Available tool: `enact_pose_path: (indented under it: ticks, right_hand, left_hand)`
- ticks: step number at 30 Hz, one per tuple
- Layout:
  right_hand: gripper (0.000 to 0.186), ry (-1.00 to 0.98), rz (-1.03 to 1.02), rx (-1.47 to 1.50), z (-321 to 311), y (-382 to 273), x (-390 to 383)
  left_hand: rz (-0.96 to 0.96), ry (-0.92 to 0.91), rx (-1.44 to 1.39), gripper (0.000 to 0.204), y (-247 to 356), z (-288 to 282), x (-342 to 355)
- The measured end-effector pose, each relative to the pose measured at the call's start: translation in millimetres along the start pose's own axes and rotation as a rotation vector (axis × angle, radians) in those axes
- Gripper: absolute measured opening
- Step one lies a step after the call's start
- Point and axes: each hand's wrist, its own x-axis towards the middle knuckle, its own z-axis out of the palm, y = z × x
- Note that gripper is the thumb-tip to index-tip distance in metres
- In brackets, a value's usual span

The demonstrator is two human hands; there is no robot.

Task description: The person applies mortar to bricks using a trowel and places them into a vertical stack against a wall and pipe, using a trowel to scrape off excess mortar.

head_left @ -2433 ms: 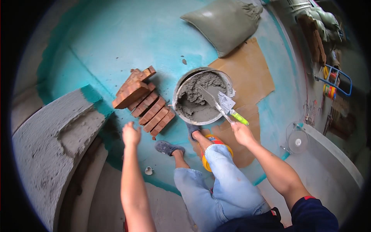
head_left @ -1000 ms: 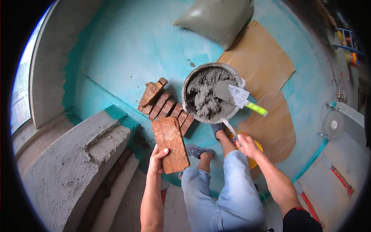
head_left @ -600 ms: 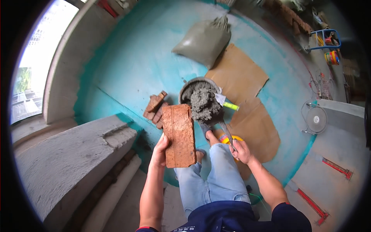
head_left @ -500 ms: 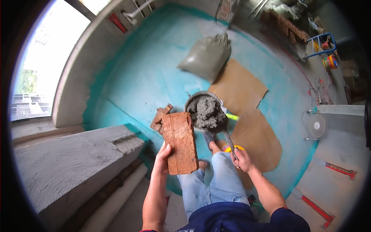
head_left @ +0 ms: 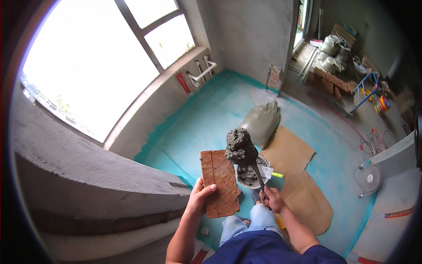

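Note:
My left hand (head_left: 200, 199) grips a reddish-brown brick (head_left: 221, 187) by its left edge, thumb across its face. In my right hand (head_left: 273, 200) is the handle of a trowel (head_left: 255, 165), its blade heaped with wet grey mortar (head_left: 240, 145). The loaded blade hangs in the air at the brick's upper right corner; whether they touch I cannot tell. Below the trowel, a round bucket (head_left: 265, 160) on the floor holds more mortar, partly hidden by the trowel. A tool with a yellow-green handle (head_left: 277, 175) lies at the bucket's right side.
A rough grey ledge (head_left: 110, 176) runs along my left, under a large window. Beyond the bucket lie a full sack (head_left: 263, 125) and brown cardboard sheets (head_left: 288, 152). A fan (head_left: 370, 179) stands at the right. Stacked bricks (head_left: 329, 81) and a blue-framed cart (head_left: 365, 92) are far right.
My right hand has lifted the trowel with mortar out of the bucket, up beside the brick. My view has tilted up, showing more of the window and far room. The left hand keeps the brick.

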Motion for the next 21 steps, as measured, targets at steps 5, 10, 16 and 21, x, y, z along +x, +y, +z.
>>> enact_pose_path:
  ticks: [5,10,16,21]
  right_hand:
    - [0.018,0.04,-0.544,-0.636,-24,-44,-1]
    - [0.02,-0.034,-0.495,-0.594,-20,-91,5]
    - [0.022,0.079,-0.642,-0.857,1,-103,1]
    - [0.019,0.049,-0.661,-1.03,13,-116,-7]
  left_hand:
    - [0.051,-0.001,-0.023,0.047,17,21,-28]
    - [0.101,-0.039,-0.041,0.043,20,14,-43]
    - [0.162,0.02,-0.092,0.042,25,17,-51]
    - [0.235,0.059,-0.116,0.044,23,16,-44]
